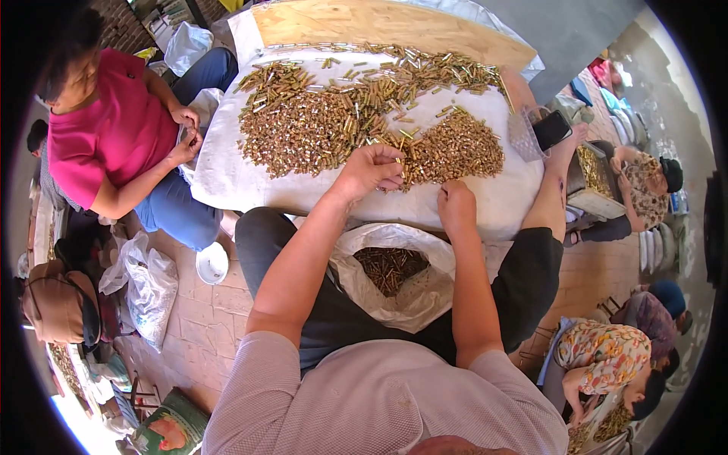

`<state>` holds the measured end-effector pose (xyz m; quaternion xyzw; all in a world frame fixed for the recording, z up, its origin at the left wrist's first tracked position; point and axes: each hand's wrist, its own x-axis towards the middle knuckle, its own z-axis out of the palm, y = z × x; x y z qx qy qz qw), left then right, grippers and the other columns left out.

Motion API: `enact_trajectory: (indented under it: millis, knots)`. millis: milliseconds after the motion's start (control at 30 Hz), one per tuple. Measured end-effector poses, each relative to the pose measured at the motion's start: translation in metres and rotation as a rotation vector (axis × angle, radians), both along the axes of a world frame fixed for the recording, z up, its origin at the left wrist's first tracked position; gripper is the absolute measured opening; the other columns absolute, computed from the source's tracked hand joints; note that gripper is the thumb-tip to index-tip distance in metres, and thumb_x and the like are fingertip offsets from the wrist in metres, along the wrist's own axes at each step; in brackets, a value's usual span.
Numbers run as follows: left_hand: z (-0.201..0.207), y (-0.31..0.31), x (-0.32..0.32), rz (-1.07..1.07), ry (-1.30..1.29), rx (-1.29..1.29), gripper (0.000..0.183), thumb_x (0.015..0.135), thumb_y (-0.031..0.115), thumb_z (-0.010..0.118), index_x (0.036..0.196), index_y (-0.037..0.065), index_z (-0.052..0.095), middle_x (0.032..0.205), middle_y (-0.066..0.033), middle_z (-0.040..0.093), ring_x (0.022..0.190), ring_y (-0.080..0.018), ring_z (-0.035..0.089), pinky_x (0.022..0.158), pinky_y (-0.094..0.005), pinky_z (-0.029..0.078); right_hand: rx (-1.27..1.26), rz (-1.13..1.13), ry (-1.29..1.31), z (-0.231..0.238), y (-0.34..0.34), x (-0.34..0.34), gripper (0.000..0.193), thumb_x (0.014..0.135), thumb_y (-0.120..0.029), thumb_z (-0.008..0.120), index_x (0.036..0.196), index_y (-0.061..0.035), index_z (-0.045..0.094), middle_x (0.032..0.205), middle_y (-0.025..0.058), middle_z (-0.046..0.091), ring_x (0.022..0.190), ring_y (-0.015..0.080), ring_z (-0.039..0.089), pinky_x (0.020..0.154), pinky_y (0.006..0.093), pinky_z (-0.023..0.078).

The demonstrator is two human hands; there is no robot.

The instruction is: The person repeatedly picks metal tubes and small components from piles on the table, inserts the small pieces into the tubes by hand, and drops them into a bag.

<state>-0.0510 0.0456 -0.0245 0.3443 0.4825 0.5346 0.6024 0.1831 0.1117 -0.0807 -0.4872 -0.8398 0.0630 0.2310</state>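
A white cloth-covered table (220, 178) carries heaps of small brass-coloured metal tubes. My left hand (369, 171) is closed in a pinch between the big left heap (296, 136) and the smaller right heap (462, 148). A small brass-coloured tube appears to be at its fingertips. Just off the near edge of the right heap, my right hand (457, 206) is closed, thumb against curled fingers; what it holds, if anything, is hidden. Between my legs stands an open white woven sack (349, 250), with many darker thin pieces (390, 271) inside.
A wooden board (394, 26) borders the table's far side. At its right edge are a clear plastic basket (523, 133) and a phone (552, 130). A person in a pink shirt (114, 129) sits at the left. A white bowl (212, 263) and a plastic bag (149, 292) are on the floor.
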Motion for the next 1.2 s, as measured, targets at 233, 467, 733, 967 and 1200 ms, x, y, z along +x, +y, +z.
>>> enact_trajectory:
  millis: [233, 467, 733, 967, 1200]
  knots:
    - [-0.005, -0.001, 0.015, 0.015, -0.206, 0.001, 0.026, 0.088, 0.009, 0.072, 0.111, 0.001, 0.062, 0.09, -0.0077, 0.068, 0.079, -0.0184, 0.069, 0.07, -0.0298, 0.058, -0.965, 0.153, 1.192, 0.024, -0.025, -0.013, 0.009, 0.092, -0.009, 0.066, 0.099, -0.0033, 0.066, 0.081, 0.002, 0.064, 0.069, 0.0108, 0.058, 0.061, 0.0267, 0.049]
    - [-0.005, -0.001, 0.025, 0.014, -0.204, -0.006, 0.017, 0.087, 0.006, 0.072, 0.101, 0.0, 0.064, 0.09, -0.0081, 0.068, 0.078, -0.0196, 0.07, 0.07, -0.0306, 0.059, -1.133, 0.245, 1.466, 0.027, -0.035, -0.02, 0.011, 0.092, -0.013, 0.068, 0.1, -0.0055, 0.066, 0.082, 0.003, 0.065, 0.068, 0.0114, 0.059, 0.059, 0.0264, 0.048]
    - [0.0, -0.004, 0.026, 0.001, -0.172, -0.009, 0.011, 0.085, 0.005, 0.073, 0.094, 0.002, 0.067, 0.085, -0.0046, 0.068, 0.075, -0.0133, 0.066, 0.069, -0.0273, 0.056, -1.134, 0.231, 1.46, 0.032, -0.037, -0.022, 0.011, 0.092, -0.014, 0.068, 0.1, -0.0059, 0.067, 0.083, 0.0034, 0.066, 0.067, 0.0103, 0.058, 0.057, 0.0256, 0.047]
    - [0.001, -0.005, 0.027, -0.015, -0.137, 0.015, 0.012, 0.084, 0.005, 0.075, 0.092, 0.002, 0.067, 0.082, -0.0056, 0.069, 0.071, -0.012, 0.065, 0.068, -0.0261, 0.055, -1.124, 0.217, 1.419, 0.041, -0.039, -0.023, 0.012, 0.092, -0.014, 0.068, 0.099, -0.0051, 0.066, 0.082, 0.0028, 0.065, 0.066, 0.0095, 0.058, 0.057, 0.0241, 0.047]
    - [-0.008, -0.008, 0.036, 0.02, -0.217, 0.061, 0.013, 0.087, 0.006, 0.073, 0.092, 0.0, 0.063, 0.083, -0.0095, 0.068, 0.071, -0.0177, 0.069, 0.066, -0.0306, 0.06, -1.129, 0.149, 1.502, 0.036, -0.044, -0.029, 0.011, 0.093, -0.013, 0.066, 0.101, -0.0058, 0.064, 0.082, 0.0023, 0.065, 0.065, 0.0087, 0.056, 0.056, 0.0235, 0.045]
